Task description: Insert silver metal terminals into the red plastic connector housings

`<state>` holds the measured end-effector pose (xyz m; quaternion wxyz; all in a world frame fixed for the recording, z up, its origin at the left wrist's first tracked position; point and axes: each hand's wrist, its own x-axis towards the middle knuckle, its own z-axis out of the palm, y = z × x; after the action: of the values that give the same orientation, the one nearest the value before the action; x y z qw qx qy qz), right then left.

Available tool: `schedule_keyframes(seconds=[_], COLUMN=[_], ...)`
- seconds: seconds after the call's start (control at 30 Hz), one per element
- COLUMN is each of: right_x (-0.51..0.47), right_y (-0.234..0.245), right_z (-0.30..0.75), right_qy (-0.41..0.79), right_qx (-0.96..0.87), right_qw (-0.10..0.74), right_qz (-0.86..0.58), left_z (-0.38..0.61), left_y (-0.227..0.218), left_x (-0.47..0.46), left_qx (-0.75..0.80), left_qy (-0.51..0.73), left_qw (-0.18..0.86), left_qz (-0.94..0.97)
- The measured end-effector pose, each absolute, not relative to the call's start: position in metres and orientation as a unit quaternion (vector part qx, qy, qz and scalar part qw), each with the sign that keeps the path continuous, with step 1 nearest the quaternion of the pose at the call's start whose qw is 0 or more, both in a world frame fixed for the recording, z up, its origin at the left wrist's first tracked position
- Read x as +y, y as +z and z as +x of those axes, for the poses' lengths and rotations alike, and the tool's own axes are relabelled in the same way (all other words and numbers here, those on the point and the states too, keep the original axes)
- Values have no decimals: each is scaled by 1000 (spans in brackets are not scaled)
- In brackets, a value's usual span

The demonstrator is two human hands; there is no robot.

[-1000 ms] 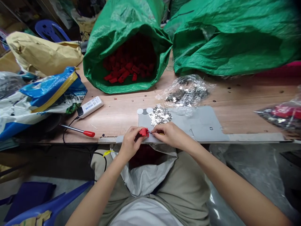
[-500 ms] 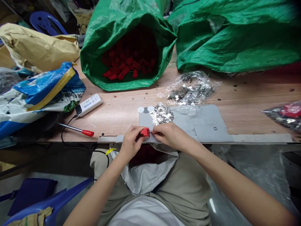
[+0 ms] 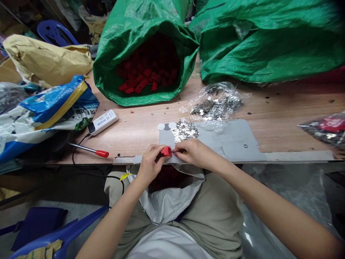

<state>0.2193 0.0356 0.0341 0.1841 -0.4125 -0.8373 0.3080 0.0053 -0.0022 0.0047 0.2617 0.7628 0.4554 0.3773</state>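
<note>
My left hand [image 3: 150,163] is closed around a small red plastic part [image 3: 166,151] at the near edge of the wooden table [image 3: 283,118]. My right hand [image 3: 192,152] is pinched on something small pressed against the right side of that part; I cannot make it out. A pile of small shiny metal pieces [image 3: 184,130] lies on a grey sheet [image 3: 234,142] just beyond my hands. An open white bag [image 3: 167,199] rests on my lap below them.
A green sack [image 3: 126,39] holds several red parts [image 3: 142,77]. A second green sack [image 3: 269,39] lies at back right. A clear bag of metal pieces [image 3: 215,104], a white adapter [image 3: 104,121], a red-handled screwdriver [image 3: 90,149] and blue-white bags [image 3: 51,108] lie around.
Both hands stay at the table edge with the red part between them; only the view has shifted slightly.
</note>
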Motion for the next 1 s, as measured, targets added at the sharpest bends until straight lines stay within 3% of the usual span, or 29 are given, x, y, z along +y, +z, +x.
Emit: schedule_keyframes(seconds=[0.27, 0.43, 0.7, 0.8, 0.9, 1.0], right_x=[31, 29, 33, 21, -6, -38], right_y=[47, 46, 22, 20, 26, 38], right_z=[207, 203, 218, 218, 211, 200], right_qy=[249, 254, 434, 422, 418, 396], right_qx=[-853, -852, -753, -722, -709, -723], right_qw=[101, 117, 292, 347, 379, 405], right_qz=[-448, -443, -399, -423, -423, -396], left_z=[6, 6, 6, 13, 18, 17], left_y=[6, 6, 7, 18, 36, 54], left_x=[-1, 0, -1, -10, -26, -44], left_qx=[447, 443, 462, 449, 390, 307], left_qy=[368, 376, 440, 497, 572, 568], left_qw=[252, 270, 419, 453, 599, 749], left_qz=[775, 768, 646, 588, 403, 151])
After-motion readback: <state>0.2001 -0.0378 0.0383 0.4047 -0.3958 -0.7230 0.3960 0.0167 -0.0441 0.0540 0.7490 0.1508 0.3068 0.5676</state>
